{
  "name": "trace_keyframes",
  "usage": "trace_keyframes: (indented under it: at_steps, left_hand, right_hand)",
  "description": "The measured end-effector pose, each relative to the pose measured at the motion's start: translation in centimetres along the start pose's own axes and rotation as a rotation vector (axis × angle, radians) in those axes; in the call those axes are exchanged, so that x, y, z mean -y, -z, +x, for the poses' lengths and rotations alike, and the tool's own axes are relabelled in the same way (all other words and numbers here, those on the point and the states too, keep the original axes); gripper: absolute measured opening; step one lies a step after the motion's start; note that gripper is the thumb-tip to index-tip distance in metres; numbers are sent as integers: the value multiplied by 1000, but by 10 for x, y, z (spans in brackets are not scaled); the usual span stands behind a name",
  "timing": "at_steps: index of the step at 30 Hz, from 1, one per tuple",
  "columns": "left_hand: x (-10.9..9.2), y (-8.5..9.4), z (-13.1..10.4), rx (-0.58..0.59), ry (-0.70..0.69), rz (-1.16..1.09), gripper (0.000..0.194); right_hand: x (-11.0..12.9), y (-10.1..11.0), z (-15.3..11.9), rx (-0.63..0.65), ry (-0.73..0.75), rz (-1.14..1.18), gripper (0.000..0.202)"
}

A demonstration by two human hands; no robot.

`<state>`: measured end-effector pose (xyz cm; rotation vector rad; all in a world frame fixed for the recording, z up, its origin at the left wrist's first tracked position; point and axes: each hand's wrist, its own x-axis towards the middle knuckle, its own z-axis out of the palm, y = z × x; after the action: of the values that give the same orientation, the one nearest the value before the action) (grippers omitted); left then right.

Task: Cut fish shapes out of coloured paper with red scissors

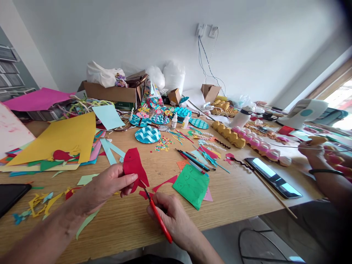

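Observation:
Between its thumb and fingers, my left hand (117, 181) pinches a piece of red paper (134, 165) above the table's front part. Red-handled scissors (161, 220) are gripped in my right hand (170, 212), and their blade tips meet the paper's lower edge. Red paper offcuts (166, 182) lie just beyond the scissors. To the right rests a green paper sheet (191, 186) with drawn pencil outlines. Several pencils and pens (192, 159) lie behind it. Yellow and blue paper scraps (38, 203) are scattered left of my left forearm.
Stacked coloured paper with a yellow sheet (59, 137) is at left. Blue patterned discs (147, 135), glue bottles (174, 120) and egg-carton strips (228, 134) stand farther back. A phone (273, 178) and a wooden stick (275, 194) lie at right, near another person's hand (316, 154).

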<state>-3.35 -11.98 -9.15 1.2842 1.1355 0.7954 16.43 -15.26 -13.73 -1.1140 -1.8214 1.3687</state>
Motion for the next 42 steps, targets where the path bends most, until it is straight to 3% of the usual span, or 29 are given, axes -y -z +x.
trace_keyframes:
  at_steps: [8, 16, 23, 34, 42]
  left_hand:
    - [8, -23, -2, -182, -39, -172, 21]
    - [11, -44, -5, -370, -140, -101, 21]
    - [12, -50, -5, -307, -140, -111, 21]
    - [11, -61, 0, -332, -66, -254, 17]
    - [9, -62, -1, -281, -61, -309, 17]
  right_hand:
    - [0, -11, 0, 26, -141, 374, 37]
    - [6, -22, -2, -17, -135, 540, 51]
    - [7, -20, -4, -41, -168, 597, 58]
    - [-2, -15, -9, -54, -149, 654, 65]
    - [-5, -12, -10, -43, -133, 648, 68]
